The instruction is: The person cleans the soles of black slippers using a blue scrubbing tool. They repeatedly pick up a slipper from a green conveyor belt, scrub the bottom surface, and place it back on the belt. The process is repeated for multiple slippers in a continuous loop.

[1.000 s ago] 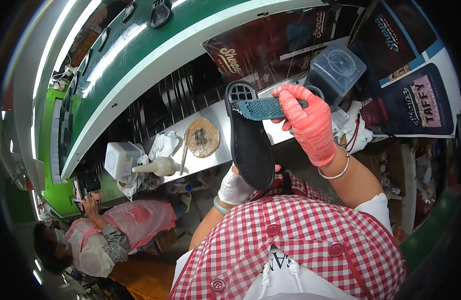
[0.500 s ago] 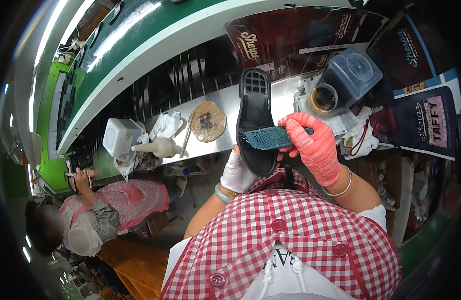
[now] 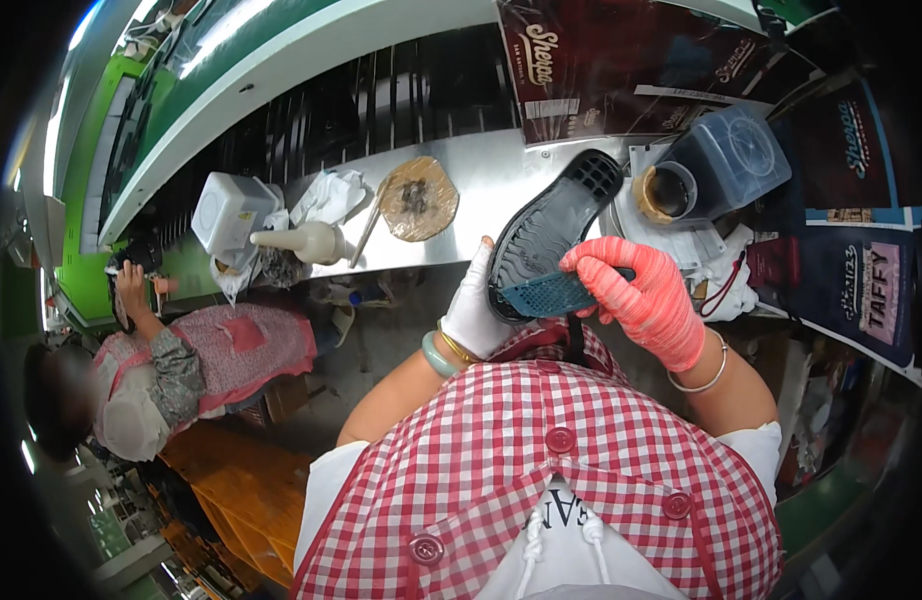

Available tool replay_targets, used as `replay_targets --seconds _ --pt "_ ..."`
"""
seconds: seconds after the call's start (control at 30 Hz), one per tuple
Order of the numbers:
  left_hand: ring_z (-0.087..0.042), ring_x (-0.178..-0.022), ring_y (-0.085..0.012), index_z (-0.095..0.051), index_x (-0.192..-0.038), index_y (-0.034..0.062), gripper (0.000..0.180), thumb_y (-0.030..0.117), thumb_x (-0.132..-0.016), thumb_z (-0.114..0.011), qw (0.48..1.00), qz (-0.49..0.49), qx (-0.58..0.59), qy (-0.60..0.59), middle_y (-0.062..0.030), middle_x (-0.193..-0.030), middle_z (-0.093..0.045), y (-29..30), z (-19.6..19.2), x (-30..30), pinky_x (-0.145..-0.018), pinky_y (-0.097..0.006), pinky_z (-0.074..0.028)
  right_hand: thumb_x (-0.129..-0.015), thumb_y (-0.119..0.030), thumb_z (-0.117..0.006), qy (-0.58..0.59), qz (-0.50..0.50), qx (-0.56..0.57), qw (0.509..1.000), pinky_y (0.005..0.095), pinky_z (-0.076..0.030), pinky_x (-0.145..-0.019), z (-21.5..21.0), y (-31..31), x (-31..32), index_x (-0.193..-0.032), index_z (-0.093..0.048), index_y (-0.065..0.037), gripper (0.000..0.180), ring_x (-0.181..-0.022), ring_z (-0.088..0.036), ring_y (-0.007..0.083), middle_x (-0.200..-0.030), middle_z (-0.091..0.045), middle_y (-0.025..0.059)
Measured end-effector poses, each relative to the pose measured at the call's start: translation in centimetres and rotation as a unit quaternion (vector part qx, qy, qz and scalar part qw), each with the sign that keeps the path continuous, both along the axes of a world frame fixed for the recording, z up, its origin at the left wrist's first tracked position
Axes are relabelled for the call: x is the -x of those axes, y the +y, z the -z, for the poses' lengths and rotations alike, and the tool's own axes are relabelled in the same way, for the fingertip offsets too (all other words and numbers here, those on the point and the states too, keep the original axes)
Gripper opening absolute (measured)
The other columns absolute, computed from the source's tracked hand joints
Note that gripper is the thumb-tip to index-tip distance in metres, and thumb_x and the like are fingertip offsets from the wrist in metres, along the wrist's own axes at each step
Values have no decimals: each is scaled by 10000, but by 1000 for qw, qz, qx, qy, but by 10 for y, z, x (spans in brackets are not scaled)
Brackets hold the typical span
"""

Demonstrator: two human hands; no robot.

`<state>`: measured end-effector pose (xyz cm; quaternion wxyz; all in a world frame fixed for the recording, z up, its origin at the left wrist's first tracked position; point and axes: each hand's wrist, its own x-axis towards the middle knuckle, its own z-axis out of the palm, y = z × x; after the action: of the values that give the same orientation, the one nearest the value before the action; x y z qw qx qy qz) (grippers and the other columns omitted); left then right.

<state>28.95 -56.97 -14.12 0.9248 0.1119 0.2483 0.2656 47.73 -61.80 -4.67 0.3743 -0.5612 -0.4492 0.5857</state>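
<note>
My left hand (image 3: pixel 469 306), in a white glove, grips the near left edge of a black shoe sole (image 3: pixel 543 228), with part of the fingers hidden behind it. The sole is tilted, its far end with square hollows pointing up and right. In my right hand (image 3: pixel 643 305), in a coral knit glove, a flat teal strip (image 3: pixel 543 296) with a fine dotted texture is pinched between thumb and fingers. The strip lies across the sole's near end; whether it touches the surface I cannot tell. A dark end of it sticks out past the fingers.
On the metal ledge (image 3: pixel 501 170) beyond lie a round brown pad (image 3: pixel 421 200), a stick, a cream squeeze bottle (image 3: pixel 311 242) and a white container (image 3: pixel 231 212). At right stand a cup of dark liquid (image 3: pixel 669 190) and a clear plastic tub (image 3: pixel 746 150). A co-worker (image 3: pixel 201 360) works at left.
The sole has turned, its far end swinging right, and its inner face shows more. The teal strip has shifted toward the sole's near end, and my right hand has moved slightly right and down.
</note>
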Motion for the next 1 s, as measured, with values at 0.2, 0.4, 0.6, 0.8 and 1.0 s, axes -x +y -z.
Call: replay_targets --seconds 0.2,0.4,0.6,0.8,1.0 --pt "-608 -690 -253 -495 -1222 109 598 576 -918 -277 993 89 69 38 -133 -1019 -616 9 1 9 -543 -341 -506 -880 -247 -559 32 -55 98 993 187 -415 -445 -3 26 -1 -1012 -619 -11 278 -542 -572 68 -780 -635 48" --pt "-639 -769 -236 -491 -1215 102 531 504 -933 -291 985 170 8 27 -124 -1052 -618 18 11 20 -472 -332 -500 -845 -247 -610 21 -99 118 988 173 -386 -420 7 37 4 -1001 -632 -20 276 -509 -563 62 -728 -628 46" --pt "-612 -967 -245 -459 -1226 11 427 318 -972 -304 977 186 104 33 -166 -1148 -576 29 20 23 -824 -342 -519 -814 -238 -645 28 -105 116 987 190 -394 -438 19 39 -4 -958 -654 -27 256 -509 -557 65 -729 -627 40" --pt "-580 -1037 -217 -482 -1230 51 411 328 -977 -314 970 203 130 -29 -119 -1166 -587 38 22 31 -946 -355 -431 -810 -242 -631 17 -116 129 985 181 -400 -473 19 40 -14 -920 -668 -50 224 -539 -558 62 -796 -644 13" --pt "-572 -1039 -161 -493 -1220 53 391 307 -986 -308 963 249 96 -42 -79 -1150 -607 50 22 30 -999 -320 -375 -806 -237 -619 12 -121 128 984 182 -403 -492 20 39 -25 -919 -675 -61 217 -569 -566 64 -827 -656 8"
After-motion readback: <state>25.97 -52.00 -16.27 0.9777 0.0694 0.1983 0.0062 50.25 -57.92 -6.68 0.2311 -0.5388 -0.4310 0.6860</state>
